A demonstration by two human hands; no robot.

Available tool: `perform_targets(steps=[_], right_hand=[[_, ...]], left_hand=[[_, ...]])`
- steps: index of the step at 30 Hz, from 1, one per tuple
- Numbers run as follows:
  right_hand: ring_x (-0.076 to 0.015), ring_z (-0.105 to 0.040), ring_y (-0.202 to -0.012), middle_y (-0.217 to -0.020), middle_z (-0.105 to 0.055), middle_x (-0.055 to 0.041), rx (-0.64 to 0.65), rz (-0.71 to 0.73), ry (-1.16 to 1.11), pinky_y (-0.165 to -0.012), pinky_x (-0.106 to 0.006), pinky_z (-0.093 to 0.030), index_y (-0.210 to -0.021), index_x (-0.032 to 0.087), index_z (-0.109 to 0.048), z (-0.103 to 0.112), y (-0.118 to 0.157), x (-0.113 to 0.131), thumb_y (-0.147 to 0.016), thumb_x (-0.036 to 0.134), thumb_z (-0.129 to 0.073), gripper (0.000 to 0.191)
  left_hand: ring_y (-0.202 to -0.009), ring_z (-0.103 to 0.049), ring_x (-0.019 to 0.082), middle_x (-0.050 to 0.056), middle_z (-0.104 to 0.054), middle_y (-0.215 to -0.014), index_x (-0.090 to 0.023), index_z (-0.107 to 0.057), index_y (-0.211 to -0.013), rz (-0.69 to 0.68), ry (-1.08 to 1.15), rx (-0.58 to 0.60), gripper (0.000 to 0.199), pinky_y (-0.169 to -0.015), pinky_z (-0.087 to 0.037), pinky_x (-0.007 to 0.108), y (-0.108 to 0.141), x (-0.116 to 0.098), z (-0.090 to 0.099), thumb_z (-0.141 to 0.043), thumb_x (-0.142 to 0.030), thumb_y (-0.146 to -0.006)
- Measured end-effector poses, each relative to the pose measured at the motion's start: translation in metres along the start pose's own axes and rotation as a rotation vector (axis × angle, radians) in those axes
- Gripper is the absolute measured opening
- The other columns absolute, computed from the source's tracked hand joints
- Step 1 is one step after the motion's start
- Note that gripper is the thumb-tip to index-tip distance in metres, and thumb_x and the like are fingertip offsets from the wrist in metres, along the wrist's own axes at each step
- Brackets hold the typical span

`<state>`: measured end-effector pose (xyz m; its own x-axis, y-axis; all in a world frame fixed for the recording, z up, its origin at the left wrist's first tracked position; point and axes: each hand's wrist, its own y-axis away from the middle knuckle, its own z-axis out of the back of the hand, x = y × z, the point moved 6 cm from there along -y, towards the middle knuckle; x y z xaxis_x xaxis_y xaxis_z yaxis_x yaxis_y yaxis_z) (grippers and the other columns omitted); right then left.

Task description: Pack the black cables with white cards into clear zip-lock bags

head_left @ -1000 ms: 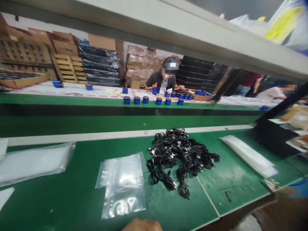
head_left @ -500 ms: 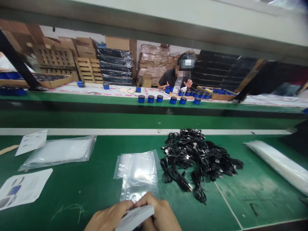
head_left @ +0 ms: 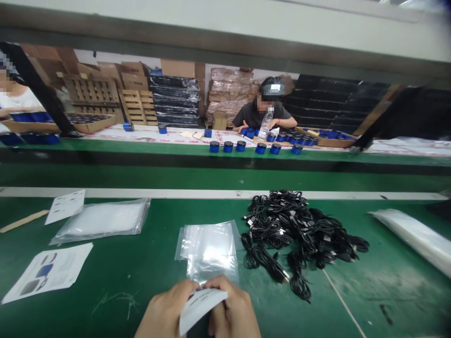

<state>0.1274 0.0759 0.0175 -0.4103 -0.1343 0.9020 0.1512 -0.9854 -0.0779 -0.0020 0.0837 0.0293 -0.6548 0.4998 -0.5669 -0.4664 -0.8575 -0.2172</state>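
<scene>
Got a small white paper leaflet (head_left: pixel 201 310) here, pinched between the left hand (head_left: pixel 165 311) and the right hand (head_left: pixel 234 311). It's bowed into a soft curve and sits tilted, low on the left and high on the right, with the bottom-left corner hanging below the fingers. There's a few lines of tiny dark print near the top edge, too small to read.

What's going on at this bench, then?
A person's left hand and right hand hold a folded white leaflet at the near edge of some clear zip bags, beside a heap of black cables. Across the bench, a co-worker sits behind small blue-and-black cylinders.
</scene>
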Motion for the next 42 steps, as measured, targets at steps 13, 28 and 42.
perform_targets(steps=[13,28,42], right_hand=[[-0.023,-0.054,-0.113,-0.14,-0.035,-0.0198,0.141,-0.245,-0.743,-0.094,-0.037,-0.044,-0.134,0.016,-0.023,0.033,-0.043,0.016,-0.075,0.04,-0.07,0.079],[-0.0168,-0.063,-0.082,-0.106,-0.06,-0.0055,-0.009,-0.479,-0.175,-0.068,-0.034,-0.054,-0.115,0.016,-0.053,0.079,-0.15,-0.022,-0.092,0.028,-0.055,0.027],[-0.0282,-0.044,-0.12,-0.131,-0.044,-0.0155,-0.006,-0.077,0.38,-0.102,-0.048,-0.032,-0.13,0.013,-0.042,0.077,-0.124,0.017,-0.086,0.009,-0.054,0.045]], left_hand=[[-0.09,-0.069,0.02,0.008,-0.07,-0.106,-0.016,-0.047,-0.125,0.224,-0.068,0.017,0.041,-0.074,-0.052,0.029,-0.047,0.006,0.02,-0.033,-0.017,-0.086],[-0.116,-0.045,0.034,0.016,-0.054,-0.121,-0.011,-0.055,-0.124,0.139,-0.161,0.128,0.066,-0.101,-0.033,0.049,-0.084,0.018,0.003,-0.075,-0.037,-0.067],[-0.083,-0.059,0.02,-0.001,-0.062,-0.079,-0.021,-0.062,-0.078,0.135,-0.128,0.095,0.002,-0.098,-0.033,0.048,-0.073,0.029,0.008,-0.063,-0.022,-0.08]])
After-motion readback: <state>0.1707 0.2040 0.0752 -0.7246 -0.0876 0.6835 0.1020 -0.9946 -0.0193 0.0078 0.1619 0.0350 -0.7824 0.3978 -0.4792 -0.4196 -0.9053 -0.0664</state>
